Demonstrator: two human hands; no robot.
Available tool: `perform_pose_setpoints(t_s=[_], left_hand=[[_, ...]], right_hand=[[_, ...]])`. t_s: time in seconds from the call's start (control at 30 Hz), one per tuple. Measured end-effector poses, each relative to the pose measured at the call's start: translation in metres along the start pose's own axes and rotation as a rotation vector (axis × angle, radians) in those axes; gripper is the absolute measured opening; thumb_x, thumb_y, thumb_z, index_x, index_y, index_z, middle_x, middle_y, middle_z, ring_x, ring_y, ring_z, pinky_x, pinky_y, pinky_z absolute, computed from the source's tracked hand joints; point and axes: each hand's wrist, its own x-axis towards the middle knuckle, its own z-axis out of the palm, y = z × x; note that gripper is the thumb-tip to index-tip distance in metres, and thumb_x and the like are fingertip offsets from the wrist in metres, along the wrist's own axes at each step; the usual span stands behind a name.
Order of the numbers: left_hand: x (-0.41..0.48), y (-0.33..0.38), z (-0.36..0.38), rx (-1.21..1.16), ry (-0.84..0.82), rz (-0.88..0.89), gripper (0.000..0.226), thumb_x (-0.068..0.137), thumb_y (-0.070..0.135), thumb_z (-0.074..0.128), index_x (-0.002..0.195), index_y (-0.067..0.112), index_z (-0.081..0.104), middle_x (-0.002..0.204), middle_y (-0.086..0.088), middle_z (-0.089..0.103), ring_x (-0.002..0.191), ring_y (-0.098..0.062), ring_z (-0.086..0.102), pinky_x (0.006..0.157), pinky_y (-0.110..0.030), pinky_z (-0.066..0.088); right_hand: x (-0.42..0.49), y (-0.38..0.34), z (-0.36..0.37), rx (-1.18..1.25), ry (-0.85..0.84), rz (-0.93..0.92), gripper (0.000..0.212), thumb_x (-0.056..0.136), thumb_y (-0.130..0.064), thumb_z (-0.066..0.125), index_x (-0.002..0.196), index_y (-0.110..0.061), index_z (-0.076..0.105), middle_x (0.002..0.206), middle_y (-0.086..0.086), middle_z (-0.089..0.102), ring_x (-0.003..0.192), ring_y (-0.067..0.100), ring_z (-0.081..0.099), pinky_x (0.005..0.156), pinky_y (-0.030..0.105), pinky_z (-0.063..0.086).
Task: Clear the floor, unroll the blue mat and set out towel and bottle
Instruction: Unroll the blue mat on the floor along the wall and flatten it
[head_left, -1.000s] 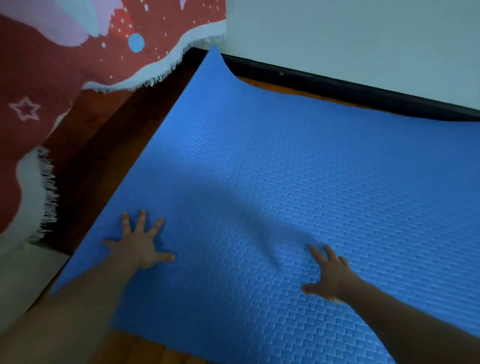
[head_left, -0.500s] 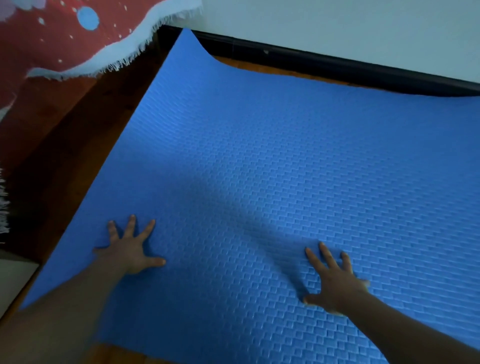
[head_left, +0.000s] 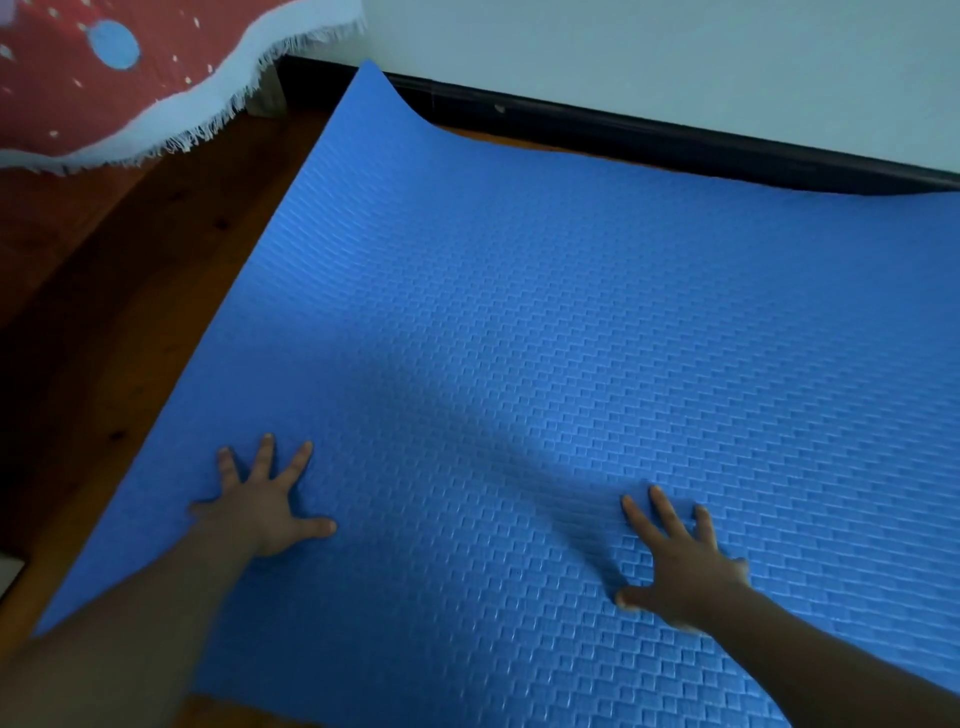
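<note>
Blue mat (head_left: 545, 322) unrolled on the wooden floor (head_left: 130, 291).
Left hand (head_left: 262, 506) and right hand (head_left: 680, 566) press flat, fingers spread, grasping nothing; far corner curls; towel and bottle unseen.

- Blue mat (head_left: 519, 312): foam-like, matt, embossed all over with a woven brick pattern.
- Floor (head_left: 130, 291): dark brown wood with visible knots and a slight sheen.
- Red cloth (head_left: 67, 88): printed fabric, pale border, frayed fringe.
- Skirting (head_left: 623, 135): black, smooth.
- Wall (head_left: 675, 62): pale, matt.
</note>
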Motion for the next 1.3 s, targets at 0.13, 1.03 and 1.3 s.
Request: perform_pose_setpoints(t_s=[0.13, 1.03, 1.3], left_hand=[[0.007, -0.001, -0.001, -0.004, 0.003, 0.010, 0.116, 0.057, 0.086, 0.053, 0.136, 0.053, -0.025, 0.151, 0.009, -0.035, 0.139, -0.040, -0.028, 0.104, -0.072, 0.023], [0.005, 0.024, -0.022, 0.078, 0.002, 0.066, 0.108, 0.067, 0.076, 0.057, 0.140, 0.050, -0.018, 0.153, 0.009, -0.031, 0.140, -0.038, -0.027, 0.104, -0.071, 0.023], [-0.014, -0.027, -0.042, 0.224, 0.269, -0.141, 0.105, 0.068, 0.080, 0.051, 0.146, 0.042, -0.009, 0.155, 0.004, -0.029, 0.139, -0.039, -0.028, 0.105, -0.074, 0.011]], right_hand=[[0.004, 0.005, -0.001, -0.022, 0.015, -0.028, 0.112, 0.069, -0.077, 0.057, 0.137, -0.051, -0.028, 0.149, -0.015, -0.038, 0.143, 0.034, -0.023, 0.104, 0.061, 0.033], [0.013, 0.015, -0.025, 0.115, -0.025, -0.085, 0.108, 0.073, -0.064, 0.066, 0.145, -0.047, -0.012, 0.154, -0.013, -0.028, 0.143, 0.036, -0.023, 0.114, 0.054, 0.025], [0.002, 0.010, 0.006, 0.105, 0.012, -0.040, 0.108, 0.075, -0.067, 0.061, 0.146, -0.042, -0.016, 0.154, -0.008, -0.030, 0.142, 0.038, -0.022, 0.112, 0.051, 0.030]])
